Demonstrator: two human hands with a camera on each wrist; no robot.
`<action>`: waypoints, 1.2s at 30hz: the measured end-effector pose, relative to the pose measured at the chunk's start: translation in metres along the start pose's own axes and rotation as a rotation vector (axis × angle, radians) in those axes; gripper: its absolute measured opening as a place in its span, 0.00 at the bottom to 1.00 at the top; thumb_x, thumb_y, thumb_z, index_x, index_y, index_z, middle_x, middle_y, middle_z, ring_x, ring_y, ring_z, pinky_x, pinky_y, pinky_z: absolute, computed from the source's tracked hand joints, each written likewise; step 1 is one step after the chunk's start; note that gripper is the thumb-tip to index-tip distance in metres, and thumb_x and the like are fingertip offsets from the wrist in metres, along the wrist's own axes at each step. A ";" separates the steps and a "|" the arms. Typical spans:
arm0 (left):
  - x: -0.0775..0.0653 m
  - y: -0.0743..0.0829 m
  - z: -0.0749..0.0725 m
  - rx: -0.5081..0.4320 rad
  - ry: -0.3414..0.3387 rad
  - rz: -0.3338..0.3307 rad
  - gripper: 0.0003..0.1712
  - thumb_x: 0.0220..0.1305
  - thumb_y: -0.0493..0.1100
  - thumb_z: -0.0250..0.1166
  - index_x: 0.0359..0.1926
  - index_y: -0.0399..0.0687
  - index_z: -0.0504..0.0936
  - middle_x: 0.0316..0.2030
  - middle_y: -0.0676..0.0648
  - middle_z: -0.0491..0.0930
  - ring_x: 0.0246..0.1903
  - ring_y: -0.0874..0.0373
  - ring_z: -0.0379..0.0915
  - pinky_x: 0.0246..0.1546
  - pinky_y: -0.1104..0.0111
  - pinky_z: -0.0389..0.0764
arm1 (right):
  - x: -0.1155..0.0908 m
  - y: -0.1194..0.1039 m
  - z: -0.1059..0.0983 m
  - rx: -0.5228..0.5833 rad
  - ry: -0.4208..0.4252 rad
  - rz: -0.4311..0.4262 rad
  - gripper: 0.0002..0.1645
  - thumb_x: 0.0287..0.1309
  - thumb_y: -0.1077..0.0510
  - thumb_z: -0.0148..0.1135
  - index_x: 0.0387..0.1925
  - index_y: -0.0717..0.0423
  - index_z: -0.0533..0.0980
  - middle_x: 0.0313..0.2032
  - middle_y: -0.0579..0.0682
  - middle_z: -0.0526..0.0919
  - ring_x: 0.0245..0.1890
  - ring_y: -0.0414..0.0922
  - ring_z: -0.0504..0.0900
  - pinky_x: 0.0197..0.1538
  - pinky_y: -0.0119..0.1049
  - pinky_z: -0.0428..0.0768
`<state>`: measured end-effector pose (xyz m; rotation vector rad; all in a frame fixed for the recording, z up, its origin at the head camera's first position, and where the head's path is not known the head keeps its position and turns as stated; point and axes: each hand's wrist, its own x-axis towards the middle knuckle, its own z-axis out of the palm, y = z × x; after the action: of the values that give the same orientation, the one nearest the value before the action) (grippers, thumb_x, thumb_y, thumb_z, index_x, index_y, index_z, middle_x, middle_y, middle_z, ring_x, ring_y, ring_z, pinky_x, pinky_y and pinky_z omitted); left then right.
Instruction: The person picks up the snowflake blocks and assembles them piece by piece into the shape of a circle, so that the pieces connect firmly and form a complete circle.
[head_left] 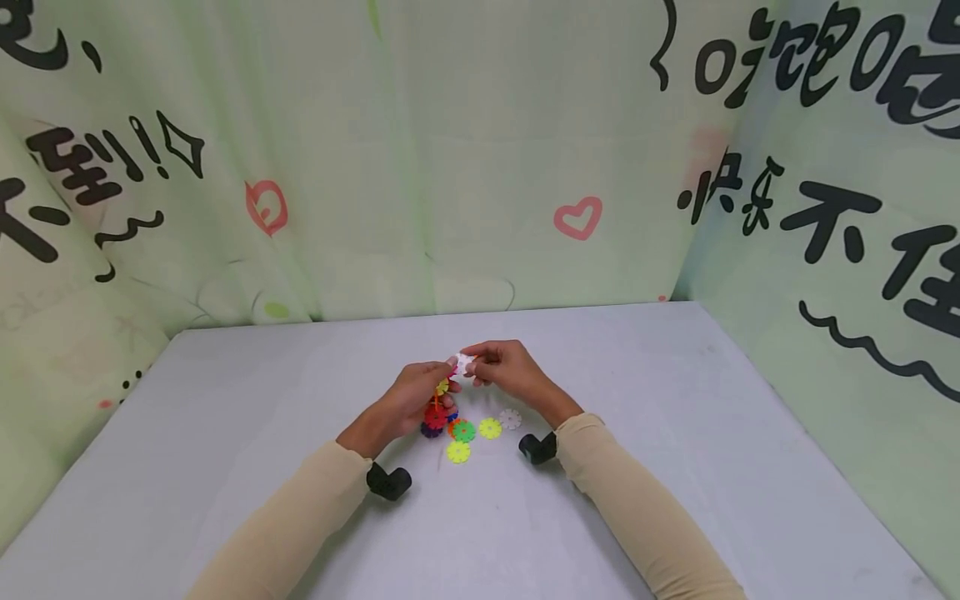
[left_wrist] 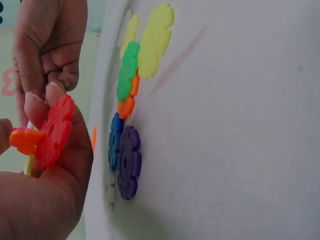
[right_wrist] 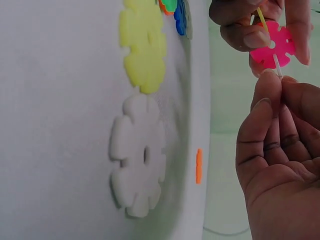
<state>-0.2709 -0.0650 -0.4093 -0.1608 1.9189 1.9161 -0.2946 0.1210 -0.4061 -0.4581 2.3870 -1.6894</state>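
Note:
My left hand point(head_left: 411, 393) grips a small chain of notched plastic snowflake discs. In the left wrist view its red disc point(left_wrist: 61, 127) faces the camera, with an orange disc point(left_wrist: 25, 141) slotted into it. A yellow disc point(head_left: 442, 387) and a pink disc point(right_wrist: 282, 40) belong to the same chain. My right hand point(head_left: 513, 371) pinches a white disc point(head_left: 464, 364) between thumb and fingertips. Seen edge-on in the right wrist view, the white disc meets the lower rim of the pink one. Both hands are close together above the table, fingertips nearly meeting.
Loose discs lie on the white table point(head_left: 600, 358) below the hands: purple point(left_wrist: 129, 162), blue point(left_wrist: 115, 142), green point(head_left: 464, 431) overlapping orange point(left_wrist: 127, 102), yellow point(head_left: 458, 452) and white point(head_left: 510, 418). Another orange disc point(right_wrist: 199, 166) lies farther off. Printed curtains point(head_left: 465, 167) enclose the table's back and sides.

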 end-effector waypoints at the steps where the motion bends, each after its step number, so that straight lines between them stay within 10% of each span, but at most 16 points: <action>1: 0.000 0.000 0.000 -0.003 0.010 -0.004 0.29 0.71 0.55 0.56 0.61 0.38 0.70 0.43 0.41 0.78 0.25 0.57 0.72 0.34 0.70 0.79 | 0.000 0.000 0.000 0.000 -0.007 0.001 0.17 0.63 0.63 0.63 0.53 0.61 0.79 0.36 0.53 0.86 0.33 0.52 0.83 0.43 0.39 0.81; 36: -0.005 0.001 -0.008 -0.031 0.069 -0.056 0.21 0.73 0.51 0.54 0.55 0.40 0.72 0.33 0.45 0.76 0.21 0.58 0.65 0.23 0.73 0.72 | 0.036 0.025 -0.032 -0.176 0.219 0.253 0.14 0.64 0.59 0.61 0.49 0.59 0.82 0.40 0.52 0.83 0.39 0.47 0.79 0.47 0.37 0.77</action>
<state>-0.2686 -0.0739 -0.4066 -0.2904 1.9091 1.9275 -0.3425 0.1447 -0.4179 0.0106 2.6275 -1.4943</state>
